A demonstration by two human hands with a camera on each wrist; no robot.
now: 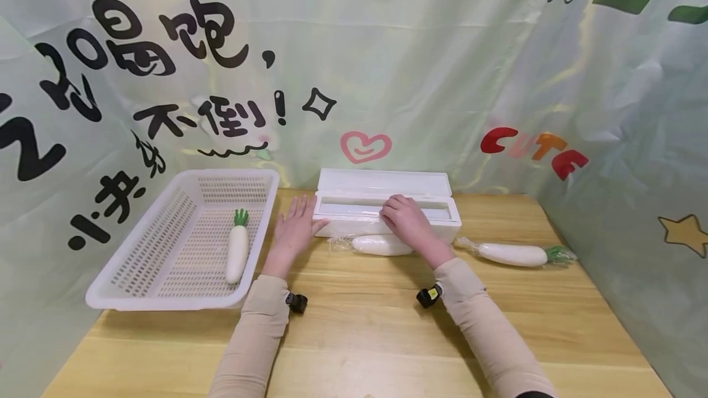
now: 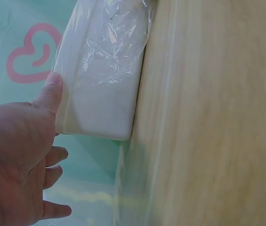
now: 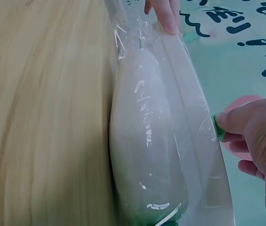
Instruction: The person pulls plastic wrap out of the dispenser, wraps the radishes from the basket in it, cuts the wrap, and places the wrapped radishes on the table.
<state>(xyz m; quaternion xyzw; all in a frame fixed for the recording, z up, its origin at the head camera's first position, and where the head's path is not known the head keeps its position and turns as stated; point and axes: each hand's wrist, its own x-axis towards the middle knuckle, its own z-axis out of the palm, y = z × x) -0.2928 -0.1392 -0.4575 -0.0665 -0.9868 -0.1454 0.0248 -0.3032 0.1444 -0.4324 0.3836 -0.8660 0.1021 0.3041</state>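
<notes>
A white cling film dispenser (image 1: 337,226) stands at the back of the table, its lid (image 1: 385,182) raised. My left hand (image 1: 294,229) rests at its left end, thumb on the box and the other fingers extended. At the front upper edge, my right hand (image 1: 408,221) pinches a small green slide cutter (image 3: 219,129), mostly covered by the fingers. Against the dispenser's front lies a white radish (image 1: 381,244) in clear film (image 2: 116,35), which runs up over the box edge. The right forearm hides the radish's leafy end in the head view.
A white perforated basket (image 1: 182,220) on the left holds an unwrapped radish (image 1: 238,253) with a green top. To the right lies another film-wrapped radish (image 1: 514,254). A printed curtain (image 1: 431,78) hangs behind the wooden table (image 1: 354,324).
</notes>
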